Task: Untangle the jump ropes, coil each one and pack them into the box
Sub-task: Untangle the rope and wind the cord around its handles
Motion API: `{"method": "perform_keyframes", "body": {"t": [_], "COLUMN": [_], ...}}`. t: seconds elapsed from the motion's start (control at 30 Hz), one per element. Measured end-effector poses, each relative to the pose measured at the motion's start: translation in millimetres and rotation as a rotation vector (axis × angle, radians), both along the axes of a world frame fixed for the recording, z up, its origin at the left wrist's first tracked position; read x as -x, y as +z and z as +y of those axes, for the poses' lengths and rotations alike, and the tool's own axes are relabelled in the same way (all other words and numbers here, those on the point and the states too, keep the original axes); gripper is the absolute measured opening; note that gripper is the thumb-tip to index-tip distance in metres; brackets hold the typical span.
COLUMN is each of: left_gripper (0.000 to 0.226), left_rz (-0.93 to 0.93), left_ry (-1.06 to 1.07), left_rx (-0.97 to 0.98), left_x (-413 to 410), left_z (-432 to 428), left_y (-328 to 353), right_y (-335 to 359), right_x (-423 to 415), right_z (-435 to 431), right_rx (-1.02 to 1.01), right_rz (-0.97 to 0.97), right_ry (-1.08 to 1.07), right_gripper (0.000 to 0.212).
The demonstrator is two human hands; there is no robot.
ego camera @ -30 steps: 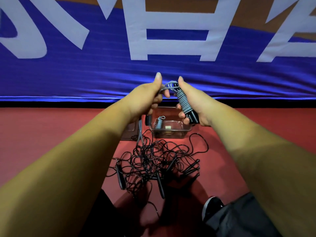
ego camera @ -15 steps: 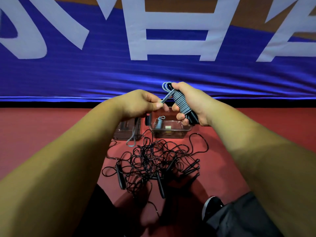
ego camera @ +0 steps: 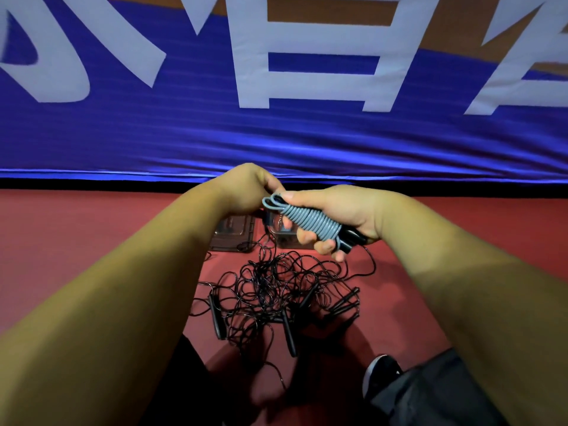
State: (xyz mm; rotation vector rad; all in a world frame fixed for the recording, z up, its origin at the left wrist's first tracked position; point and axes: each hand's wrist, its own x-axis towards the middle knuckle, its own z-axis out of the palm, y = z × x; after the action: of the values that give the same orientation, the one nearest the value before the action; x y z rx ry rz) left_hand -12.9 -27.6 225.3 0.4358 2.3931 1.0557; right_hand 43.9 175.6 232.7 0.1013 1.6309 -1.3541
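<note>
If the left hand point(ego camera: 246, 189), curled at the looped end above the black tangle point(ego camera: 276, 290), slackens, the springy wraps could unwind; whether it truly pinches I cannot tell. The grey rope point(ego camera: 307, 221), a smooth, tightly ribbed spiral, lies gripped in the right hand point(ego camera: 347, 213), over the clear box point(ego camera: 287, 241) beyond the tangle.

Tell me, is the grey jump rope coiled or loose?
Coiled: the grey jump rope is wound in tight turns, gripped by the right hand.
</note>
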Motion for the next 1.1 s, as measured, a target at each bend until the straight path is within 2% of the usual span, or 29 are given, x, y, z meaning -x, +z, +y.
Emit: {"method": "perform_keyframes", "body": {"t": [0.1,0.23,0.37,0.47,0.53,0.6,0.7,0.73,0.8,0.9,1.1], "left_gripper": [0.018,0.023,0.029,0.028,0.03,0.056,0.127,0.144,0.16,0.155,0.134], "left_rz": [-0.022,0.06,0.198,0.305,0.306,0.281,0.353,0.382,0.446,0.527,0.579], "left_ry": [-0.039,-0.129,-0.177,-0.192,-0.221,-0.259,-0.305,-0.315,-0.331,-0.318,-0.259], "left_rx": [-0.048,0.006,0.087,0.134,0.147,0.222,0.353,0.37,0.394,0.395,0.309], "left_x": [-3.0,-9.0,-12.5,-11.5,-12.8,-16.4,-26.8,-30.5,-35.3,-39.5,-38.6], "left_z": [-0.9,8.8,18.5,21.2,23.1,27.2,37.3,41.2,48.1,53.4,59.0], "left_y": [10.1,21.1,22.6,22.0,23.7,22.5,14.0,11.1,4.5,-2.2,-3.9], "right_y": [-2.5,-4.2,-11.7,-18.6,-22.9,-27.6,-32.9,-34.7,-36.6,-41.0,-46.0], "right_x": [-2.3,-3.5,0.8,5.3,7.6,11.3,17.7,19.6,20.8,23.1,31.6], "right_z": [-0.5,-1.5,-2.3,-1.0,0.2,1.8,0.9,-0.3,-2.6,-3.6,-0.6], "right_rx": [-0.009,-0.14,-0.281,-0.298,-0.292,-0.246,-0.121,-0.065,0.022,0.097,0.135], "right_rz": [-0.086,-0.088,-0.039,0.024,0.037,0.029,0.022,0.027,0.037,0.038,-0.007], "right_ry": [0.111,0.154,0.08,-0.046,-0.18,-0.337,-0.536,-0.592,-0.67,-0.686,-0.716], "right_gripper": [0.05,0.054,0.061,0.046,0.041,0.043,0.045,0.043,0.037,0.025,0.028]}}
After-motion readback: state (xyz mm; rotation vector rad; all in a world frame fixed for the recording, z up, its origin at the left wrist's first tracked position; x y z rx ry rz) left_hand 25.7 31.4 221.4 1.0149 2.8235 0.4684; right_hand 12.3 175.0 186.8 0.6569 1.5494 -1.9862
